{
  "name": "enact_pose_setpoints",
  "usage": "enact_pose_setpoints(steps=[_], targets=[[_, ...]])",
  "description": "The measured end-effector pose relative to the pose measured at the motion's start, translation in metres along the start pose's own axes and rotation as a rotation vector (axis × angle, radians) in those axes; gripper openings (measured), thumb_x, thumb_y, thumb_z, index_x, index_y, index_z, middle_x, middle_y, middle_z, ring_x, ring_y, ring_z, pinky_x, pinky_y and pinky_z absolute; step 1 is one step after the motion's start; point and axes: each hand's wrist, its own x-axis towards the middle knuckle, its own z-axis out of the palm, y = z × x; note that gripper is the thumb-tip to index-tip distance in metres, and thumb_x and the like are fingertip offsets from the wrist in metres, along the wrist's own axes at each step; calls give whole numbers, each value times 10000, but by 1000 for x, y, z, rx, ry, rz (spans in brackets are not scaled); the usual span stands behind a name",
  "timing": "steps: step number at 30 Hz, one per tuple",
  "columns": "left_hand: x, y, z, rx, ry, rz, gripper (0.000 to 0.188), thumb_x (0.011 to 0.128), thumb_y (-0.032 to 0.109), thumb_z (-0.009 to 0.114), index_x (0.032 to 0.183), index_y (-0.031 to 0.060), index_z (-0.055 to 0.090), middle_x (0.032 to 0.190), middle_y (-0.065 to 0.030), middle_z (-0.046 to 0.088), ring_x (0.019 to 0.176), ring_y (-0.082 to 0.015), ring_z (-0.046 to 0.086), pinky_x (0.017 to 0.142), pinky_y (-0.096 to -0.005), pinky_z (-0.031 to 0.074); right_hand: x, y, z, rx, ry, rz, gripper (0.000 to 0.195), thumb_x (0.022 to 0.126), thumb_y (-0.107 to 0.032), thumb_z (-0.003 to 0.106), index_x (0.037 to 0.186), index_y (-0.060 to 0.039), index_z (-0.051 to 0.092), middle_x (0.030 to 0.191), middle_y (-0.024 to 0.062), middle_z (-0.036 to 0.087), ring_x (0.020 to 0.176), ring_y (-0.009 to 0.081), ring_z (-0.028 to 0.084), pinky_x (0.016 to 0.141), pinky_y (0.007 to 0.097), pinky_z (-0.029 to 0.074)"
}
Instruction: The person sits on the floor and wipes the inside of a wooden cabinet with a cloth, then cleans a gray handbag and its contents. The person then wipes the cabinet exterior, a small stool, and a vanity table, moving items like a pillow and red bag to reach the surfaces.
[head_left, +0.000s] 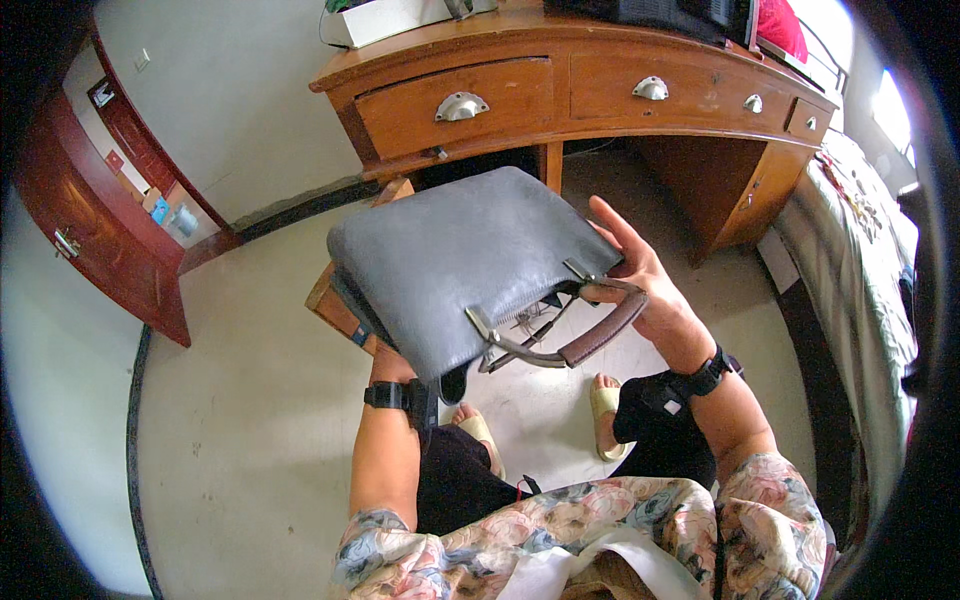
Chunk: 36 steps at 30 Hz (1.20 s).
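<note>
A grey leather handbag (457, 255) is held up in front of me, its zipped opening facing my body. Two metal-framed handles stick out towards me, one with a brown leather grip (604, 330). My right hand (637, 277) is at the bag's right end, the thumb beside the handle's base and the fingers spread along the side. Of my left hand (394, 364) only the wrist and heel show at the bag's lower left; its fingers are hidden behind the bag. Some thin items show at the opening, too small to name.
A wooden desk (450, 142) with metal cup pulls stands ahead. Behind the bag is a wooden piece (337, 304), partly hidden. A bed (847, 247) lies at the right, an open brown door (112, 225) at the left. My slippered feet are below the bag.
</note>
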Motion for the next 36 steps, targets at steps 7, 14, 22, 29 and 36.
enact_pose_setpoints(steps=[7, 14, 22, 29, 36], targets=[[1, -2, 5, 13, 24, -12, 675, 801, 352, 798, 1312, 7, 523, 1221, -102, 619, 1120, -247, 594, 952, -371, 486, -21, 17, 0, 437, 187, 97, 658, 851, -139, 610, 1464, -18, 407, 1387, 114, 536, 1185, 199, 556, 1033, 334, 422], [5, -8, 11, 10, 46, -15, 654, 808, 351, 791, 1296, 0, 534, 1203, -104, 626, 1105, -246, 602, 937, -372, 494, -28, 52, -23, 315, 202, 346, 582, 924, -174, 646, 1439, -41, 412, 1273, 77, 578, 1104, 144, 566, 970, 309, 459], [5, -5, 0, -16, 97, -18, 631, 815, 350, 782, 1279, -8, 547, 1182, -106, 633, 1088, -245, 610, 920, -373, 503, -50, 77, -42, 519, 66, 675, 503, 864, -351, 699, 1211, -8, 575, 1107, 110, 662, 971, 241, 654, 883, 414, 531], [13, 6, 8, 161, -16, -148, 612, 822, 349, 774, 1263, -15, 558, 1164, -108, 640, 1073, -244, 618, 905, -374, 511, -60, 87, -63, 526, 24, 704, 484, 774, -172, 687, 1189, 50, 573, 1079, 143, 664, 949, 259, 653, 874, 383, 537], [53, -3, -1, 593, 324, -173, 567, 843, 347, 750, 1231, -28, 579, 1122, -113, 653, 1037, -241, 633, 869, -375, 526, -77, 60, -48, 337, 127, 463, 568, 760, -140, 675, 1273, 35, 506, 1040, 122, 649, 859, 216, 650, 772, 332, 555]])
